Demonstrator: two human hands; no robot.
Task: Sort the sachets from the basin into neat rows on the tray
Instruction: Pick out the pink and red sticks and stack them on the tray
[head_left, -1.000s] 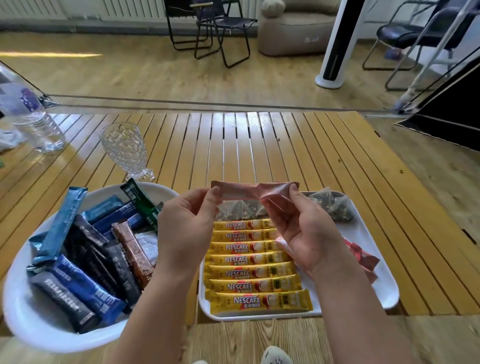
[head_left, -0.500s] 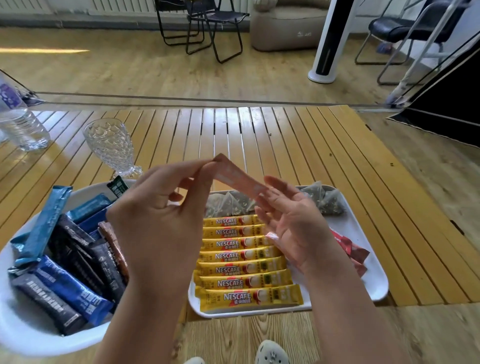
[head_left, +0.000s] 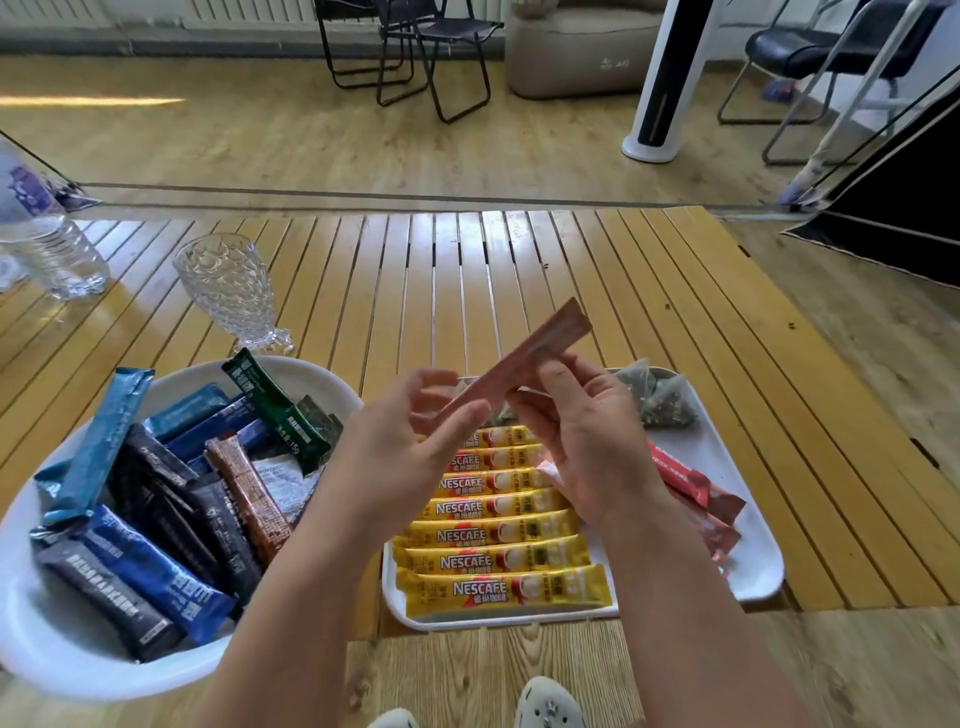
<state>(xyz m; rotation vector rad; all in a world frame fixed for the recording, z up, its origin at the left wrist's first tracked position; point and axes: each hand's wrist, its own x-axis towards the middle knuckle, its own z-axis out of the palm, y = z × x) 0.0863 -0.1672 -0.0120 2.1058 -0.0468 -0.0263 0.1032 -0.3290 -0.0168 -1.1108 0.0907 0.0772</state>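
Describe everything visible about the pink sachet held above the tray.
The pink sachet is a long, narrow stick pack of dull salmon-pink, foil-like wrapper; no print is readable. It is held in the air over the far end of the white tray, tilted, its far end raised to the right. The right hand pinches its middle with the thumb on top. The left hand, fingers relaxed, sits at its lower end; contact there is unclear.

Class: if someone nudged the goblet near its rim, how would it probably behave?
The goblet looks tall on a narrow foot, so it would probably tip rather than slide. It seems to be cut glass, likely fragile and fairly heavy, and it appears empty.
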